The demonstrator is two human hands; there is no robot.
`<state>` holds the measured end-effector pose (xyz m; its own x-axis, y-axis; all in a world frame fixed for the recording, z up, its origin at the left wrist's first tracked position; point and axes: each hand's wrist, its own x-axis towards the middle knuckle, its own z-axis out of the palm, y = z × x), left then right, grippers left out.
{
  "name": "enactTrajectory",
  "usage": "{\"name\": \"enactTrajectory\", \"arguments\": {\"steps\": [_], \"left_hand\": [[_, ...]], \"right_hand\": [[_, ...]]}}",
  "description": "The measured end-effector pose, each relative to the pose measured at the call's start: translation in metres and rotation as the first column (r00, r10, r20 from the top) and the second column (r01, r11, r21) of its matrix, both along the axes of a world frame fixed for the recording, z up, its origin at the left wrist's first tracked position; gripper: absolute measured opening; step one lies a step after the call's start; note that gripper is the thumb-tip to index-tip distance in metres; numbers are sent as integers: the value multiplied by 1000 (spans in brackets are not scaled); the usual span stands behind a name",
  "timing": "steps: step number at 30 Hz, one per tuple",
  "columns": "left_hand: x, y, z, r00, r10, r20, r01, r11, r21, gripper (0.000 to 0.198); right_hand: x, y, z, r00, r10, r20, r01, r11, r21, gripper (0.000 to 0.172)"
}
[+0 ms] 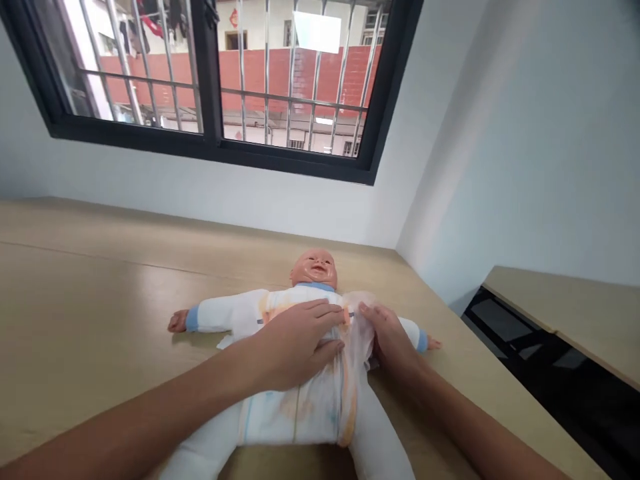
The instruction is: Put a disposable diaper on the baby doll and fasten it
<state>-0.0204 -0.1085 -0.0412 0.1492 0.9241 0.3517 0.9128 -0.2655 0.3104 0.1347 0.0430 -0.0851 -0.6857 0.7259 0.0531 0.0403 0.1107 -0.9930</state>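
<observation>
A baby doll (316,269) lies on its back in a white outfit with blue collar and cuffs, arms spread out. A diaper (293,417) with orange and blue markings covers its front from chest to crotch. My left hand (303,343) rests across the middle of the diaper, fingers stretched out and pressing lightly on it. At the doll's side, on the right, my right hand (393,337) is closed on the diaper's thin whitish side edge (359,333). Part of the diaper's upper front is hidden under my left hand.
The doll lies on a light wooden table (100,320) set against a white wall (310,207). Above is a dark-framed window (295,167) with metal bars. At the right stands a wooden-topped unit (565,300) with a glossy black side.
</observation>
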Motion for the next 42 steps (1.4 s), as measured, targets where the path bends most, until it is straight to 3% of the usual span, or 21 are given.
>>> {"name": "enactTrajectory", "arguments": {"steps": [4,7,12,18,23,27,34,39,42], "left_hand": [[-2,-2,3,999,46,-24,-48,995,-90,50],[-1,-3,6,996,73,-55,-81,985,-155,60],[0,-4,9,994,94,-64,-105,974,-203,67],[2,-4,6,993,119,-23,-121,980,-156,68],[4,-4,12,992,120,-27,-123,972,-201,67],[6,-6,15,992,113,-51,-123,955,-269,78],[3,-9,18,986,116,-116,-149,927,-345,81],[3,-10,18,970,-75,-233,0,952,-305,51],[4,-9,16,967,-76,-244,-2,953,-304,46]], "right_hand": [[23,3,-3,979,-155,-129,160,987,29,39],[33,6,-4,964,-229,-136,242,966,95,39],[30,4,-11,994,-95,-55,99,992,83,45],[23,-10,-9,991,79,111,-70,994,-89,59],[17,-17,-5,996,85,24,-79,980,-182,57],[18,-14,-5,997,65,33,-56,970,-235,50],[21,-3,-7,955,105,276,-80,992,-101,30],[23,3,-10,914,93,394,-122,991,49,29],[30,13,-14,922,114,371,-155,985,82,29]]}}
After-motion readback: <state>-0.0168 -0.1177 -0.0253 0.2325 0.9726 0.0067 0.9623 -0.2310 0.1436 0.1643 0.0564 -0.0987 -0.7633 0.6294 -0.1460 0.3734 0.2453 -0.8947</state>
